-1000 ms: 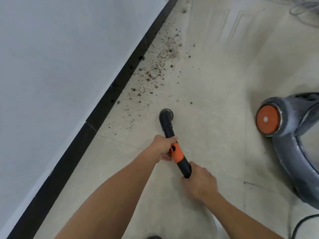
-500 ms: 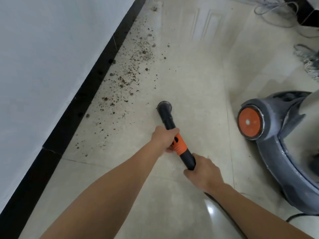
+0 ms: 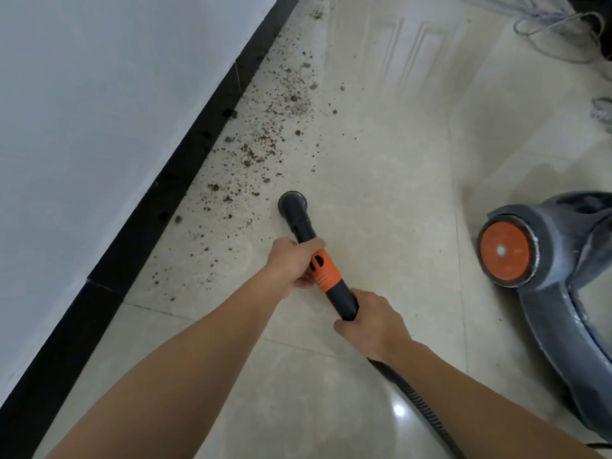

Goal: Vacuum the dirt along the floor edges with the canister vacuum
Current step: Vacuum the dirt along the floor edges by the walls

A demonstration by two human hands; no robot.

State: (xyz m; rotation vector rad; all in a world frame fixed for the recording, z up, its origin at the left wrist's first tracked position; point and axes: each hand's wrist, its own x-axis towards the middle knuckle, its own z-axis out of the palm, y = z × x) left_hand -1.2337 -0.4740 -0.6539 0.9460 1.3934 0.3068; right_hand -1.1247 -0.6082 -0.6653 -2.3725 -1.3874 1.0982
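A black vacuum wand with an orange collar points down at the pale tiled floor. Its round nozzle sits on the floor just right of a band of brown dirt crumbs that runs along the black skirting board. My left hand grips the wand at the orange collar. My right hand grips the wand's rear end, where the ribbed black hose leaves it. The grey canister vacuum with an orange wheel stands on the floor at the right.
A white wall rises above the skirting on the left. Loose grey cables lie on the floor at the top right. A door's reflection shows on the glossy tiles ahead.
The view has shifted, so the dirt band now lies closer to the nozzle. Both hands keep the same grip on the wand, and the canister appears further right.
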